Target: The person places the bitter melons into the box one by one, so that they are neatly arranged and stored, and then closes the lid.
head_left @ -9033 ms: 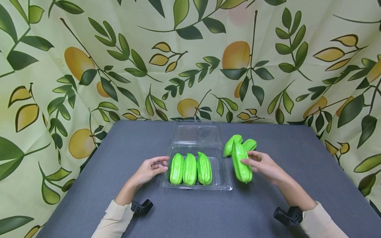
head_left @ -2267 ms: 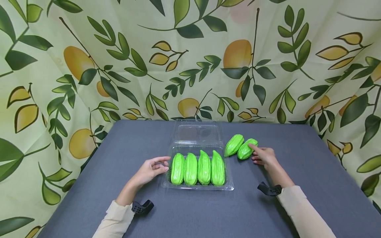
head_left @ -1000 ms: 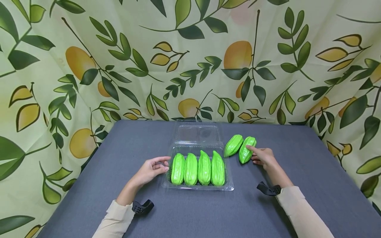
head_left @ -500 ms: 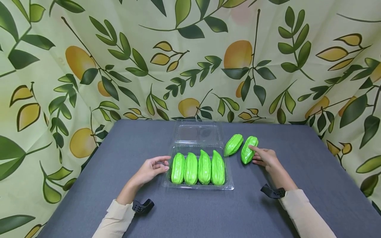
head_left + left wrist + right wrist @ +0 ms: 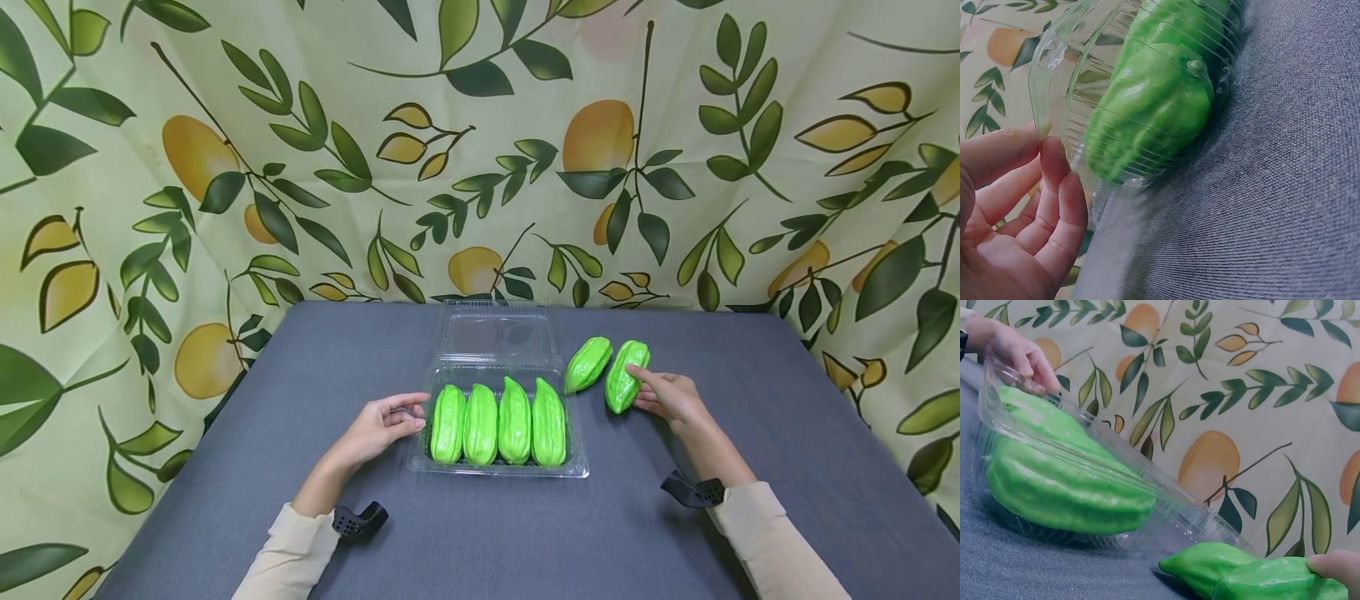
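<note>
A clear plastic clamshell container (image 5: 495, 471) sits with its lid laid back, holding several green bitter melons (image 5: 481, 425) side by side. At its left edge my left hand (image 5: 386, 427) pinches the rim (image 5: 1047, 94) between thumb and fingers, as the left wrist view shows. To the right of the container, my right hand (image 5: 671, 400) grips another bitter melon (image 5: 624, 385), thumb on top and fingers at its right side. That melon is tilted; whether it touches the table is unclear. In the right wrist view only the thumb (image 5: 1338, 569) shows on the melon (image 5: 1279, 581).
One more loose bitter melon (image 5: 588, 364) lies just left of the gripped one, beside the container's back right corner. The open lid (image 5: 498, 336) reaches toward the table's back edge. Grey cloth covers the table (image 5: 480, 542); a leaf-patterned curtain (image 5: 480, 150) hangs behind.
A fourth bitter melon has gone into the container since the earliest frame. My right hand has since taken another and turned it more upright, away from its neighbour. My left hand stays put.
</note>
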{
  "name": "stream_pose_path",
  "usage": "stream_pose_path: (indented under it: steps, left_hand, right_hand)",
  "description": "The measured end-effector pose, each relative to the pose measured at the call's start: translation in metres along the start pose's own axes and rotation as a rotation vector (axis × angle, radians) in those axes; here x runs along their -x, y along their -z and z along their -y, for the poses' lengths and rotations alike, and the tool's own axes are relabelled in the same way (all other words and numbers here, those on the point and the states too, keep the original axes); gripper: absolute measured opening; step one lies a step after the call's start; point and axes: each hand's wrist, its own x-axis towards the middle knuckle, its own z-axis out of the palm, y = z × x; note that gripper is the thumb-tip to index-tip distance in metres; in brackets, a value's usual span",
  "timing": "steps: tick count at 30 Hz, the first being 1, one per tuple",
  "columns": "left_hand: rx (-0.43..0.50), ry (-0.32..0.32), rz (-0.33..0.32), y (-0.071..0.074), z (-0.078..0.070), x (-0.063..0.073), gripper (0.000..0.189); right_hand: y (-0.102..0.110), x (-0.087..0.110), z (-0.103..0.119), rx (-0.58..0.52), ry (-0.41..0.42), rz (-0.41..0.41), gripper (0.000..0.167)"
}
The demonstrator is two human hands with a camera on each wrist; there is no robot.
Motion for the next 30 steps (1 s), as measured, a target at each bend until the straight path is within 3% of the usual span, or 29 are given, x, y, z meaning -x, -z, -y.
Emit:
stream_pose_path:
  steps: [20,30]
  left_hand:
    - [-0.009,-0.024,-0.007,0.000,0.002,0.000,0.048]
    - [0.007,-0.001,-0.008,0.000,0.001,-0.001,0.048]
  right_hand:
    - [-0.011,0.022,0.012,0.076,0.061,0.094,0.086]
    - [-0.020,0.029,0.014,0.099,0.103,0.146,0.078]
